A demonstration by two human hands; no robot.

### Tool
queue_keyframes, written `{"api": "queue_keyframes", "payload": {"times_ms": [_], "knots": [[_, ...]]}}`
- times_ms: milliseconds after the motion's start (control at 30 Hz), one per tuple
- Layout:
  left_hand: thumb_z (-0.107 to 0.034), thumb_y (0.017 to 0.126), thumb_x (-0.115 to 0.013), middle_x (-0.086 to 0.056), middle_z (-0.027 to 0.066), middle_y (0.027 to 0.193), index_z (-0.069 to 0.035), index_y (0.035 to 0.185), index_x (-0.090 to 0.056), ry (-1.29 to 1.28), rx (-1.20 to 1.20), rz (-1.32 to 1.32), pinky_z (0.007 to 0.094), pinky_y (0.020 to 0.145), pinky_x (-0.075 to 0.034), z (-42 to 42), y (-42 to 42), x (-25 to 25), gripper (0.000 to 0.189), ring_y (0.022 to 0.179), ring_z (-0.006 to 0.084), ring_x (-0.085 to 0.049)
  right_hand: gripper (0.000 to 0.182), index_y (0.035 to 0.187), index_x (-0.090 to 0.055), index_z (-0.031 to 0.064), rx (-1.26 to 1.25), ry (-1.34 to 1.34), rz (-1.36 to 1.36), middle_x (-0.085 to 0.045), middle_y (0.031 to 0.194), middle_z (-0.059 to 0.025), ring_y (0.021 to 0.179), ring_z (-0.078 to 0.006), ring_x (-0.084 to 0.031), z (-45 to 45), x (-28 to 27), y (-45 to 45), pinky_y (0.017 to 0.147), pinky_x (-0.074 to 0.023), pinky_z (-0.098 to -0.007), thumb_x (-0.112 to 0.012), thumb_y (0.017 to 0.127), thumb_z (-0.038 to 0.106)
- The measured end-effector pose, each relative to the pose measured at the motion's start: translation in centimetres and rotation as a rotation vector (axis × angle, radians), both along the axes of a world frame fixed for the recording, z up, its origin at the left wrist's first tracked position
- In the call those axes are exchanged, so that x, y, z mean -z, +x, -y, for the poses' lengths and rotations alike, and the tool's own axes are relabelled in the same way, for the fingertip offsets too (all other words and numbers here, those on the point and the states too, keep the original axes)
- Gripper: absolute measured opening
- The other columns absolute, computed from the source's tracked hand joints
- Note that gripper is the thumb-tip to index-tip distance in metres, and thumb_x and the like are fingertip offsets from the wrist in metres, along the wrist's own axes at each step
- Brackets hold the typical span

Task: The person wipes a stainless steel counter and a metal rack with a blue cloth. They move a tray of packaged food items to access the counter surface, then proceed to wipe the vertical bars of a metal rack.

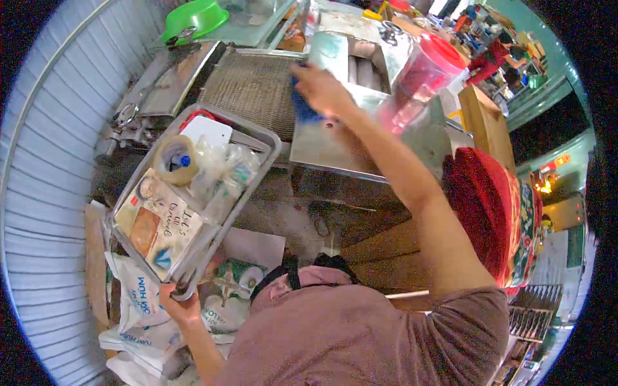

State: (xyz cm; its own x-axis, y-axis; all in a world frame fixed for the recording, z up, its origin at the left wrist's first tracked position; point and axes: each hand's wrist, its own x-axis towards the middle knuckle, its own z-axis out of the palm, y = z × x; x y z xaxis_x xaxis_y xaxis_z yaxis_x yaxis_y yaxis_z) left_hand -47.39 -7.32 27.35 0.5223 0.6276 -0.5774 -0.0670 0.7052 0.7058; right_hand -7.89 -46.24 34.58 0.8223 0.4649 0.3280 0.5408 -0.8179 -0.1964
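My left hand [182, 306] grips the near corner of a grey metal tray [231, 223], which is tilted and raised in front of me. Inside the tray lie a roll of clear packing tape [166, 153], a printed card or box [159, 217] with writing, a white flat piece [206, 130] and crumpled clear plastic bags [222, 178]. A small blue object [183, 160] shows in the tape's core. Stretched forward, my right hand [321, 91] holds a dark blue cloth [305, 103] against a stainless steel surface [321, 147], beside a woven-textured panel [253, 89]. The hand is blurred.
A pink plastic jug with a red lid [429, 62] stands right of an open box [367, 65]. Scissors [183, 36] lie by a green bowl [198, 19]. White plastic bags [140, 299] are at lower left, red fabric [478, 212] at right. Another person [497, 55] is far off.
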Motion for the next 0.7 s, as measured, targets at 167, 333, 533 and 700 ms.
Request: {"api": "queue_keyframes", "payload": {"times_ms": [167, 333, 533, 700], "knots": [[-0.021, 0.067, -0.063, -0.06, 0.0068, 0.08, -0.012, 0.078, -0.052, -0.024, -0.085, 0.047, 0.0428, 0.058, -0.056, 0.5, -3.2, -2.3, 0.018, 0.067, 0.0291, -0.062, 0.051, 0.143, -0.034, 0.0183, 0.309, -0.062, 0.052, -0.045, 0.142, -0.0081, 0.136, -0.0306, -0.035, 4.3, 1.0, 12.2, 0.111, -0.0277, -0.0518, -0.039, 0.096, 0.036], [-0.02, 0.068, -0.061, -0.06, 0.0064, 0.077, -0.011, 0.078, -0.052, 0.048, -0.098, -0.048, 0.0388, 0.055, -0.056, 1.5, -4.5, -5.1, 0.017, 0.064, 0.0253, -0.061, 0.051, 0.144, -0.033, 0.0192, 0.393, -0.129, 0.145, -0.047, 0.141, -0.0039, 0.135, -0.0301, -0.036, 7.0, 2.0, 15.5, 0.108, -0.0328, -0.0517, -0.038, 0.096, 0.037], [-0.017, 0.067, -0.058, -0.062, 0.0068, 0.08, -0.008, 0.081, -0.056, 0.073, -0.117, -0.081, 0.0349, 0.057, -0.055, -0.2, -5.8, -4.2, 0.016, 0.068, 0.0213, -0.062, 0.046, 0.138, -0.042, 0.0144, 0.005, -0.096, 0.196, -0.052, 0.135, -0.0066, 0.128, -0.0282, -0.045, 3.3, 2.0, 3.3, 0.102, -0.039, -0.048, -0.044, 0.094, 0.028], [-0.014, 0.069, -0.058, -0.063, 0.0049, 0.079, -0.009, 0.084, -0.058, 0.009, 0.117, 0.142, 0.03, 0.053, -0.055, 0.3, -1.6, -3.0, 0.015, 0.064, 0.0187, -0.061, 0.049, 0.14, -0.041, 0.0145, -0.031, -0.117, 0.198, -0.051, 0.136, -0.0066, 0.131, -0.0272, -0.042, 3.7, -0.9, -13.5, 0.1, -0.0403, -0.0452, -0.047, 0.094, 0.03]]}}
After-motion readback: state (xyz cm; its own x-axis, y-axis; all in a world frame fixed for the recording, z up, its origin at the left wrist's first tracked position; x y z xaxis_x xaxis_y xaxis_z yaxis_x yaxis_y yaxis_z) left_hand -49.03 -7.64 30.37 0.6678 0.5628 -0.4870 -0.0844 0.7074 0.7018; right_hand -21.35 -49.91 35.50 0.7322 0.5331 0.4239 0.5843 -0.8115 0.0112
